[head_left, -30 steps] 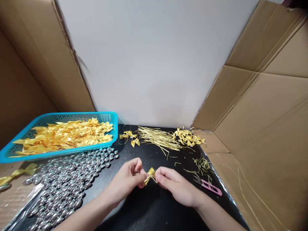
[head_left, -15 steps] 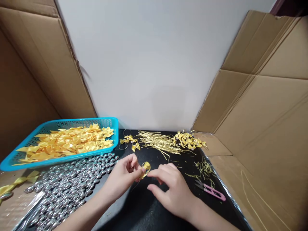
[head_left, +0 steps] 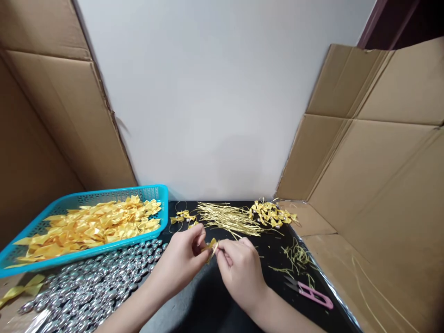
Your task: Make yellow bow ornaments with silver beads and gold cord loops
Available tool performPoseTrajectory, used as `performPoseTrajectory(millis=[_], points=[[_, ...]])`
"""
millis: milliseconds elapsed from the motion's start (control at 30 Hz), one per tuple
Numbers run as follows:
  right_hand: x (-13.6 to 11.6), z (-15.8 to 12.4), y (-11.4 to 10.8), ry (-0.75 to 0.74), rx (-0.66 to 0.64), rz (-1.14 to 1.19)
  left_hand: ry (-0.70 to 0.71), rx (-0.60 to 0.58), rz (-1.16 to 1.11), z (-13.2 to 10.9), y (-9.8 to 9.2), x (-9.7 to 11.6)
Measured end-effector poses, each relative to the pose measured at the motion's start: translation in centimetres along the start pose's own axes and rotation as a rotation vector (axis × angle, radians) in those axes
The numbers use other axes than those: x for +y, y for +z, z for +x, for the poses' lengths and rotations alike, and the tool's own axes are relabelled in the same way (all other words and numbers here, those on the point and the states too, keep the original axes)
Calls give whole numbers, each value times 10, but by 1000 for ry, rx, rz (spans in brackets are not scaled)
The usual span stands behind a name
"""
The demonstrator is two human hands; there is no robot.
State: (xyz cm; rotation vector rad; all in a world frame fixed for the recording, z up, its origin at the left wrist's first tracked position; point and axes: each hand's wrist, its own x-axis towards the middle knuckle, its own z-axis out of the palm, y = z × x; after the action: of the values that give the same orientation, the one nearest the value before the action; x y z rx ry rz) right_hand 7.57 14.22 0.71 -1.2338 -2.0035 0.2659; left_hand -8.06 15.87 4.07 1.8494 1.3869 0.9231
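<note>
My left hand (head_left: pixel 187 254) pinches a small yellow ribbon bow (head_left: pixel 212 243) between thumb and fingers, above the middle of the black table. Close beside it, my right hand (head_left: pixel 241 266) has thumb and fingertips closed on a thin gold tie (head_left: pixel 215 249) at the bow's right side. The fingers partly cover both pieces. Behind the hands lies a heap of straight gold ties (head_left: pixel 229 217). Bows with round beads and ties (head_left: pixel 272 212) are piled right of it, and a few more bows (head_left: pixel 182 216) lie to its left.
A blue basket (head_left: pixel 165 203) of yellow bows stands at the left, with many shiny silver beads (head_left: pixel 104 286) spread before it. Pink thread snips (head_left: pixel 314 295) and tangled gold scraps (head_left: pixel 296 256) lie right. Cardboard panels (head_left: pixel 381 162) and a white wall (head_left: pixel 208 92) enclose the table.
My right hand has moved in to the bow and its fingers have closed on the tie; they were apart before. The left hand keeps hold of the bow. The view has tilted up slightly.
</note>
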Motion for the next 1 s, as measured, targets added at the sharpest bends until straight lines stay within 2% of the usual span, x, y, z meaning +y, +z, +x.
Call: performPoseTrajectory(millis=[133, 333, 500, 700, 833, 933, 1000], points=[[1, 2, -7, 125, -152, 172, -35, -48, -89, 1, -1, -10], [-3, 4, -31, 144, -495, 429, -66, -48, -253, -4, -9, -15], [-5, 7, -50, 103, -632, 500, -98, -98, -400, -5, -11, -12], [5, 6, -65, 209, -828, 649, -122, 4, -421, 0, -22, -10], [17, 7, -69, 248, -948, 755, -157, 11, -472, 3, -29, -16], [22, 11, -77, 256, -986, 760, -162, -14, -502, 2, -29, -17], [22, 13, -82, 258, -952, 735, -157, -41, -512, 1, -29, -14]])
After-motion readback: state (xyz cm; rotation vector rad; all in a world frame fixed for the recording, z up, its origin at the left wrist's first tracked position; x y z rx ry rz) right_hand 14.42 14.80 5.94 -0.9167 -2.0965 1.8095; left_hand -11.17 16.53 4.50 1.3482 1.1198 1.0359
